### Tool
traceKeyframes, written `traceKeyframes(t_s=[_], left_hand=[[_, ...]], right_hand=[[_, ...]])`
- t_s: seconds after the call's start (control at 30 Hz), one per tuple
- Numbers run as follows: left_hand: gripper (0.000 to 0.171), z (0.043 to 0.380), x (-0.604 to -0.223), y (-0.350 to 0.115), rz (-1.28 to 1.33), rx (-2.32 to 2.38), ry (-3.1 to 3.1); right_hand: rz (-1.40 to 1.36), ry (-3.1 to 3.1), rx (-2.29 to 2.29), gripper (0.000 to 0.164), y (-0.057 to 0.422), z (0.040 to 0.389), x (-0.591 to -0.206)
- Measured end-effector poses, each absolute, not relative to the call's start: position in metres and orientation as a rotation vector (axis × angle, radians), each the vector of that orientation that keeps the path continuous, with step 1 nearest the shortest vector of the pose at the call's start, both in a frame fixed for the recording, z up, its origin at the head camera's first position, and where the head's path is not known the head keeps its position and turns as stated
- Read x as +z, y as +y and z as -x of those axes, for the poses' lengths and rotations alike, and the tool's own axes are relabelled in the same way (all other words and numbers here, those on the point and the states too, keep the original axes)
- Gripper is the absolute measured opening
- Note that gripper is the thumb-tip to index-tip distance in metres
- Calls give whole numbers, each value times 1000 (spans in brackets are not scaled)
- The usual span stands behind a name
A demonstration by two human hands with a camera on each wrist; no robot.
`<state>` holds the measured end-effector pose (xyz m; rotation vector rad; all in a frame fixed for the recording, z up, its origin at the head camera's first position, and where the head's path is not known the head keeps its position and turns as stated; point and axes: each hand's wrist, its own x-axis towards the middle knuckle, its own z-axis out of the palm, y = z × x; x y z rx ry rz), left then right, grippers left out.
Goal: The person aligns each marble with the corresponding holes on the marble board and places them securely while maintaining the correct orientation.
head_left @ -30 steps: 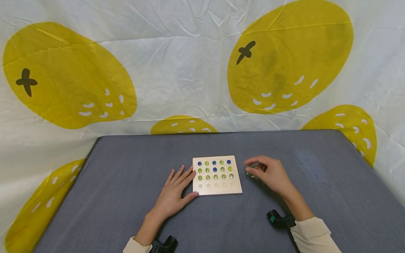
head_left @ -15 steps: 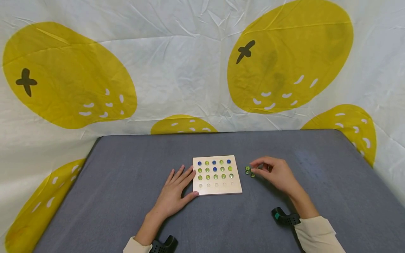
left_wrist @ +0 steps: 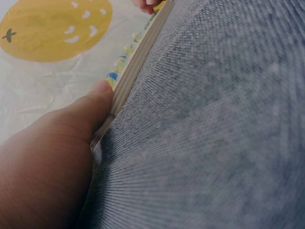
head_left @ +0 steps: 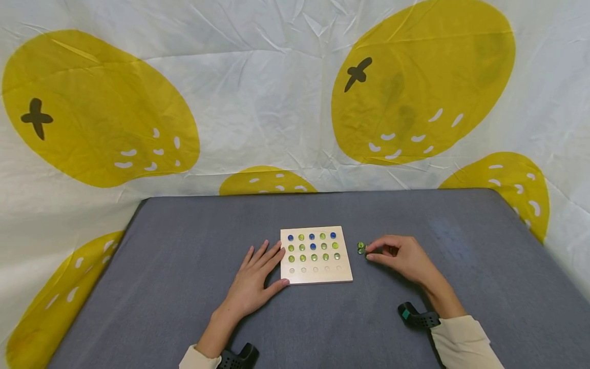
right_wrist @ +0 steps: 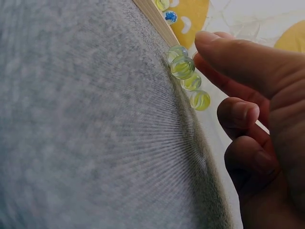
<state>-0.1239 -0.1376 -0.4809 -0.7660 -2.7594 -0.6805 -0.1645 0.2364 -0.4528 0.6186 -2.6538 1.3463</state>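
A pale wooden board [head_left: 318,277] lies mid-table. Blue and green glass marbles [head_left: 313,246] fill its three far rows; the nearest row shows bare hollows. My left hand [head_left: 253,284] lies with fingers spread on the board's left side. Its thumb [left_wrist: 97,98] rests at the near left corner. Right of the board, my right hand [head_left: 398,256] has thumb and index finger at a small cluster of loose green marbles [head_left: 361,248]. Several of these marbles [right_wrist: 182,67] show beside the fingertips in the right wrist view. Whether one is pinched is hidden.
Grey cloth covers the table [head_left: 221,220]. Behind it hangs a white curtain [head_left: 262,113] with large yellow fruit prints. Black wrist devices [head_left: 417,316] sit below both hands, beside cream sleeves [head_left: 465,338].
My right hand has drawn back to the right from over the loose marbles, then come down slightly toward the nearest one. My left hand and the board have stayed in place.
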Motion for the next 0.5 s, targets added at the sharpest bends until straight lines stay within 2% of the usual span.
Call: traceKeyframes(t_s=[0.5], left_hand=[[69,123,-479,-138,772,-695,-2764]], right_hand=[[-677,-2681,1241,13,238,167,-458]])
